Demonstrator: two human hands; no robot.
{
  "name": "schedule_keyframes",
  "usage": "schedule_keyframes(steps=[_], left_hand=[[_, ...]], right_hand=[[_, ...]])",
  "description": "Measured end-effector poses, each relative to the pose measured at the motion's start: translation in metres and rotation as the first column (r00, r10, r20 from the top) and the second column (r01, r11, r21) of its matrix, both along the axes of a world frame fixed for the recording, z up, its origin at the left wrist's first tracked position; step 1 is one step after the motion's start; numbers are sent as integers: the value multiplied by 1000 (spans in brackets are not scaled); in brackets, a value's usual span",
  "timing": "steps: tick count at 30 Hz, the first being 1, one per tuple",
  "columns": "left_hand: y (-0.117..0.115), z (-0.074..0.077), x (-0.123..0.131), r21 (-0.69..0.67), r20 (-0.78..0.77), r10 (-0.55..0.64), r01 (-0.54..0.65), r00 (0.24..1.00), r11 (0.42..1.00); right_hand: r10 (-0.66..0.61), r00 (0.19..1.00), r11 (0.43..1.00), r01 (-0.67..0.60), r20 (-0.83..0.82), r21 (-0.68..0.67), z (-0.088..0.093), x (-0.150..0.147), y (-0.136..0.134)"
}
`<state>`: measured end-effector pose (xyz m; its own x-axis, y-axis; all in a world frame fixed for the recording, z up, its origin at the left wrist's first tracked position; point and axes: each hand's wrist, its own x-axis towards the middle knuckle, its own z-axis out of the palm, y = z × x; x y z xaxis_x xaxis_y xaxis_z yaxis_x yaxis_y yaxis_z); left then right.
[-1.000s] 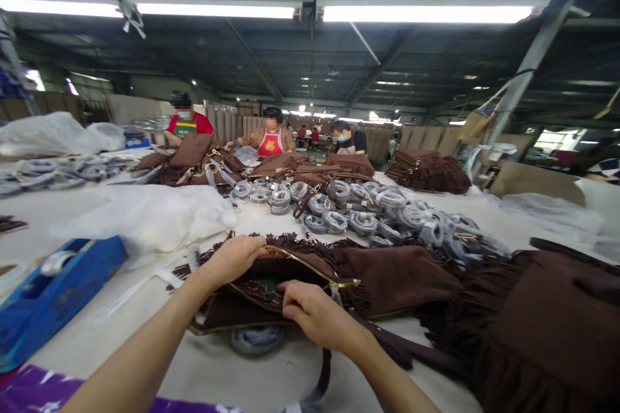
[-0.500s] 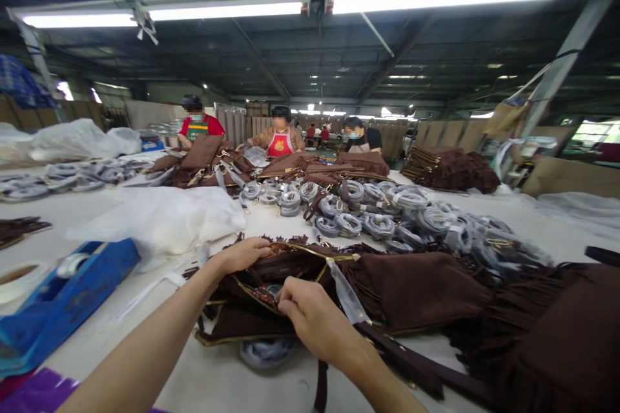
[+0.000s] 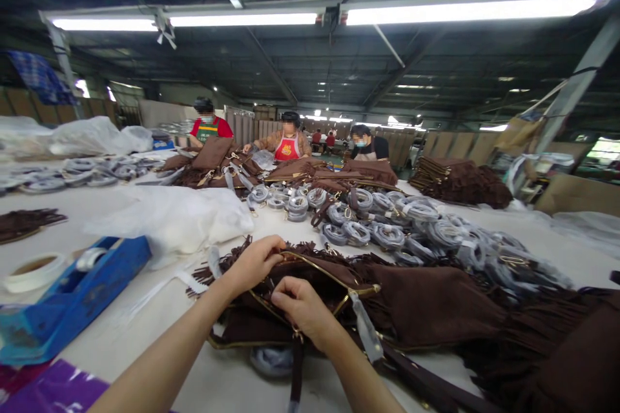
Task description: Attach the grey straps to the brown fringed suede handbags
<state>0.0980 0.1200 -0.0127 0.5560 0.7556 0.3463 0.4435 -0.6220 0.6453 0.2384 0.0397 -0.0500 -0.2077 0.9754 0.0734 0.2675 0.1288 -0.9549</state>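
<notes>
A dark brown fringed handbag (image 3: pixel 334 269) lies on the table before me, its gold zipper (image 3: pixel 346 300) drawn apart so the mouth gapes. My left hand (image 3: pixel 256 262) is closed on the far rim of the opening, thumb and fingers pinching the fabric. At the near rim, my right hand (image 3: pixel 303 306) is closed, its fingertips at the zipper edge and partly hidden in the opening. A plastic-wrapped pull tab (image 3: pixel 365 329) hangs from the zipper's right end. Below the right hand a dark strap (image 3: pixel 296 371) dangles, and a wrapped coil (image 3: pixel 271 361) sits under the bag.
More brown bags (image 3: pixel 431 306) lie to the right. Beyond are many plastic-wrapped coiled straps (image 3: pixel 387 232). On the left stand a blue tape dispenser (image 3: pixel 82 303), a tape roll (image 3: pixel 36 271) and a white plastic bag (image 3: pixel 174 216). Three people (image 3: pixel 289 142) work across the table.
My right hand has shifted slightly within the bag's opening, and the strap with its clasp now hangs in front of the near rim. The whole view has swung a little left.
</notes>
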Motion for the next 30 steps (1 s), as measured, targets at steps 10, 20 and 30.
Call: schedule_keyframes(steps=[10,20,30], left_hand=[[-48,-18,-45,198,-92,-101,118,991,973],[-30,-52,-38,188,-28,35,-29,999,982],[-28,-42,-44,77,21,57,-59,998,995]], right_hand=[[-28,931,976,-54,-365,-213,-1,2,1],[-4,944,981,-60,-330,-183,1,2,5],[-271,781,950,122,563,288,11,-10,-9]])
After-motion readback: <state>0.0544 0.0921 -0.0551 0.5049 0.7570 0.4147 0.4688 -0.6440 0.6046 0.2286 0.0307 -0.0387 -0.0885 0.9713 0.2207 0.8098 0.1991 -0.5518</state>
